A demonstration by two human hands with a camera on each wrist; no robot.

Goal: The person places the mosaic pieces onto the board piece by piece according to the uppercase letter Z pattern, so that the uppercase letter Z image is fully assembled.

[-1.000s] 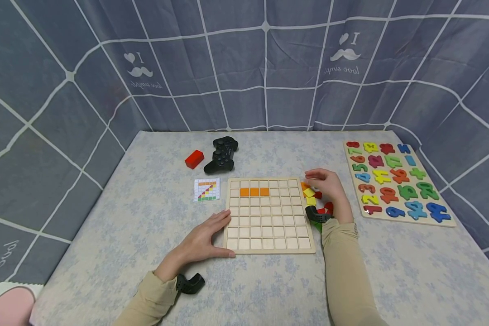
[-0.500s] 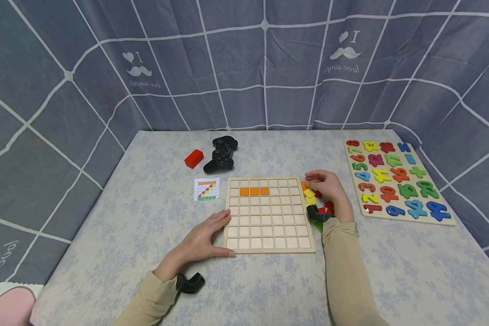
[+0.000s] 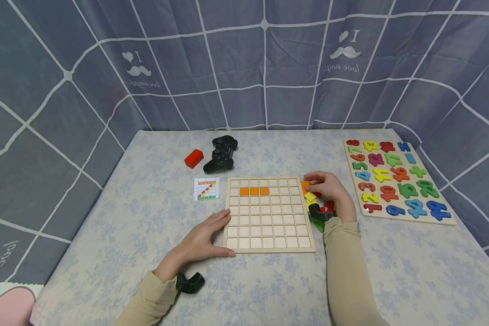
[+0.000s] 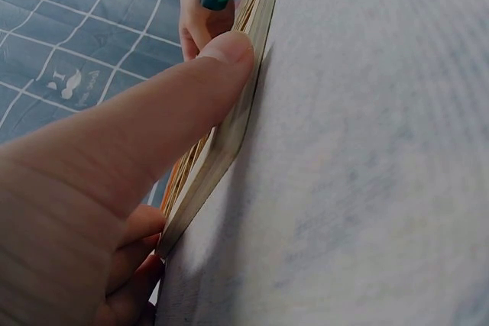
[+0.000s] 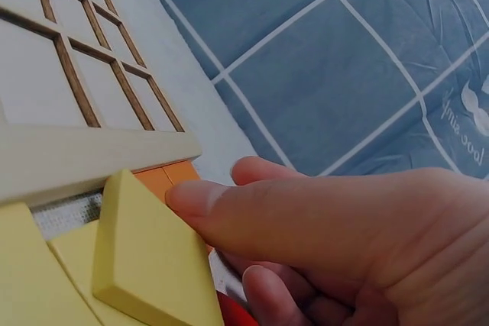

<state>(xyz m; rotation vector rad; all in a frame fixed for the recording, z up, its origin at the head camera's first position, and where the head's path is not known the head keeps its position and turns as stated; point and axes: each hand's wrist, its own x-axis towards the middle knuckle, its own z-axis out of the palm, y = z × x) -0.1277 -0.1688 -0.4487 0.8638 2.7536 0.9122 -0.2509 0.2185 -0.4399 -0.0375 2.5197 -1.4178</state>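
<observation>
flat wdn bd (image 3: 266, 221), 3 orng tiles (image 3: 254, 191) inset

A small, homelike play corner

Blue-grey fabric (image 3: 236, 63), creased and printed with white grid lines, hearts and moustaches, hangs behind and on both sides of a table (image 3: 106, 253) with a pale floral surface. A number puzzle (image 3: 382, 214), a wooden grid board (image 3: 262, 231) and a black game controller (image 3: 222, 155) give it the air of leisure. The hangings hide the surrounding room, so this may be a home or merely a screened-off booth dressed like one.
</observation>
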